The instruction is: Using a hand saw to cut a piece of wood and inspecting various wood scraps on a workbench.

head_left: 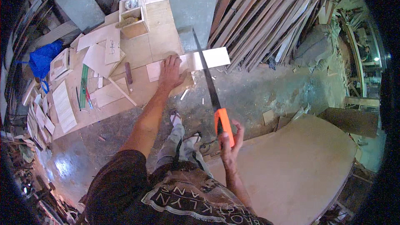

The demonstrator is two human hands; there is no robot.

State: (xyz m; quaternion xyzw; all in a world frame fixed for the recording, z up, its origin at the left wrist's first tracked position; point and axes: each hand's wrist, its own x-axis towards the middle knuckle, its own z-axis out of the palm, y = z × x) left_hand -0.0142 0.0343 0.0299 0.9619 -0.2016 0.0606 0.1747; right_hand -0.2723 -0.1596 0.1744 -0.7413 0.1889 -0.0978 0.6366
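A thin pale wooden board [214, 58] lies across the workbench [160, 25], its right end sticking out past the edge. My left hand [170, 71] presses down on its left part, with the fingertips at the far edge and the thumb apart near the close edge. My right hand [230, 142] is closed round the orange handle of a handsaw [210, 83]. From the handle, the dark blade slants up and away, crossing over the jutting part of the board. Whether its teeth touch the wood I cannot tell.
Loose wood pieces [96, 58], a green ruler [84, 81], pens and a wooden box [135, 21] lie on the bench's left and far side. Long wooden strips [262, 16] lean at the back right. A large brown sheet [300, 162] lies at the lower right.
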